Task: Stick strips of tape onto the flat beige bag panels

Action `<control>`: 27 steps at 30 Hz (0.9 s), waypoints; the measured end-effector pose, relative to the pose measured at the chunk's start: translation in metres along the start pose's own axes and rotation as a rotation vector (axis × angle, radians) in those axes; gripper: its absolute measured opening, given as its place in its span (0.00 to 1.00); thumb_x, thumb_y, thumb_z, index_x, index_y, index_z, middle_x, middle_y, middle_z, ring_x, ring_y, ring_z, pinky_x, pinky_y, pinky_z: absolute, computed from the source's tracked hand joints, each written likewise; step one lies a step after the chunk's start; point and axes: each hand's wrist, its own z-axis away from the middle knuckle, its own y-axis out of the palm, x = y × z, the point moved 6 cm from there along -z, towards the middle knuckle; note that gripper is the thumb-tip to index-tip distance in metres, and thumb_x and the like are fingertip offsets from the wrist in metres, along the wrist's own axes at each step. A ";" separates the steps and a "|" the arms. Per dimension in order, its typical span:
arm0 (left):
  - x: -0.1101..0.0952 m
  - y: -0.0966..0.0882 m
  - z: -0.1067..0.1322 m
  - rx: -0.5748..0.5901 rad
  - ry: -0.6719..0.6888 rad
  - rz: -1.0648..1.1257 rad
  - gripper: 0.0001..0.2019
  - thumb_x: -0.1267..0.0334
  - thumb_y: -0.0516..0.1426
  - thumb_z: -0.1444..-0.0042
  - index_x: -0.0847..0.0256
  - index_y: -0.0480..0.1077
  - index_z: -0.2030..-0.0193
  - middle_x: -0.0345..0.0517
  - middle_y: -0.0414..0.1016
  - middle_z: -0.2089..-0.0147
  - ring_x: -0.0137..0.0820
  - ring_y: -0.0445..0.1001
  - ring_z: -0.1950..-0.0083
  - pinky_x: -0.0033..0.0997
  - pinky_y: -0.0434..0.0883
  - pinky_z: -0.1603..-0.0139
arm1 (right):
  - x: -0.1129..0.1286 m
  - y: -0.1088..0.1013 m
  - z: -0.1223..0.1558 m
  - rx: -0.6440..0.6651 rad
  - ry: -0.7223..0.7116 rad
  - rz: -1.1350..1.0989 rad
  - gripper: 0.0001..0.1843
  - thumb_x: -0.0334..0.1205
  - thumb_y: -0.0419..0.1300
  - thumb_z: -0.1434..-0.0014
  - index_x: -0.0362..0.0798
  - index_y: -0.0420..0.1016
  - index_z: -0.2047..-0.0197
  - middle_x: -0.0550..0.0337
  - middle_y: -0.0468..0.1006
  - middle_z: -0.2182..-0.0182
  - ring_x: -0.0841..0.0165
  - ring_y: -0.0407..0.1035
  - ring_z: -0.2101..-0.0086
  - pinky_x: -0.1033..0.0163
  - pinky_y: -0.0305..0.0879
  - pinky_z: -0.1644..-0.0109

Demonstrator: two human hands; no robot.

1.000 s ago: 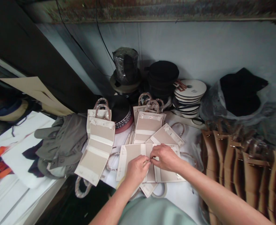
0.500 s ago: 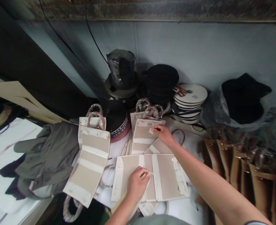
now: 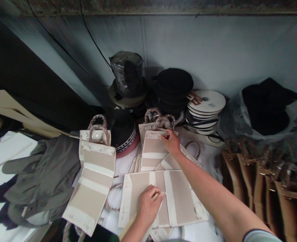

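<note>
A flat beige unfolded bag panel (image 3: 181, 198) lies nearest me on the white table. My left hand (image 3: 147, 208) rests on its middle with fingers closed round a thin pale stick-like tool. My right hand (image 3: 171, 141) reaches farther back, its fingers pinched at the top edge of another beige panel (image 3: 152, 149), just below its curved wrapped handles (image 3: 161, 119). A third beige panel with handles (image 3: 91, 178) lies at the left, hanging over the table edge.
Black hats (image 3: 174, 84), one plastic-wrapped top hat (image 3: 128, 75) and a stack of white ribbon reels (image 3: 206, 106) stand against the blue wall. Brown bags (image 3: 264, 181) stand in a row at right. Grey clothing (image 3: 45, 174) lies at left.
My right hand left the near panel and reached back to the top edge of the farther panel. My left hand stayed on the near panel. The view shifted slightly.
</note>
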 end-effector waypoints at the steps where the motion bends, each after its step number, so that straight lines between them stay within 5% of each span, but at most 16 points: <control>1: -0.001 -0.001 0.000 -0.001 -0.004 0.007 0.08 0.62 0.61 0.43 0.58 0.73 0.72 0.41 0.75 0.69 0.33 0.75 0.64 0.29 0.67 0.59 | -0.002 -0.002 -0.001 -0.019 0.022 -0.020 0.15 0.50 0.63 0.41 0.50 0.77 0.55 0.64 0.76 0.71 0.66 0.67 0.71 0.62 0.62 0.63; 14: -0.021 -0.020 0.015 -0.046 -0.165 0.286 0.19 0.47 0.62 0.45 0.60 0.67 0.74 0.36 0.66 0.76 0.30 0.66 0.70 0.28 0.64 0.66 | 0.022 -0.029 0.009 0.081 0.020 -0.012 0.16 0.51 0.59 0.40 0.48 0.77 0.57 0.58 0.78 0.66 0.64 0.69 0.65 0.60 0.63 0.57; 17: -0.028 -0.031 0.020 -0.121 -0.169 0.282 0.23 0.44 0.62 0.46 0.59 0.63 0.77 0.33 0.60 0.78 0.27 0.60 0.73 0.27 0.60 0.69 | 0.044 -0.043 0.049 0.201 0.025 -0.159 0.20 0.54 0.58 0.37 0.46 0.78 0.55 0.55 0.79 0.65 0.63 0.70 0.64 0.59 0.66 0.57; 22: -0.034 -0.043 0.026 -0.218 -0.140 0.255 0.27 0.39 0.62 0.47 0.57 0.57 0.78 0.32 0.54 0.78 0.26 0.56 0.73 0.26 0.56 0.72 | 0.079 -0.037 0.168 0.837 0.129 -0.476 0.22 0.56 0.69 0.45 0.47 0.81 0.56 0.61 0.79 0.69 0.67 0.71 0.69 0.63 0.66 0.63; 24: -0.039 -0.042 0.030 -0.228 -0.114 0.285 0.28 0.38 0.61 0.45 0.57 0.56 0.78 0.33 0.55 0.78 0.26 0.57 0.73 0.25 0.57 0.72 | 0.086 -0.040 0.195 0.870 0.157 -0.503 0.17 0.52 0.70 0.45 0.47 0.81 0.60 0.63 0.78 0.71 0.68 0.70 0.70 0.65 0.64 0.64; 27: -0.045 -0.034 0.037 -0.146 -0.117 0.389 0.24 0.38 0.60 0.43 0.59 0.63 0.72 0.33 0.61 0.76 0.26 0.61 0.74 0.25 0.60 0.73 | 0.089 -0.050 0.200 0.728 0.136 -0.453 0.11 0.47 0.66 0.42 0.47 0.78 0.67 0.64 0.76 0.73 0.70 0.67 0.71 0.65 0.62 0.65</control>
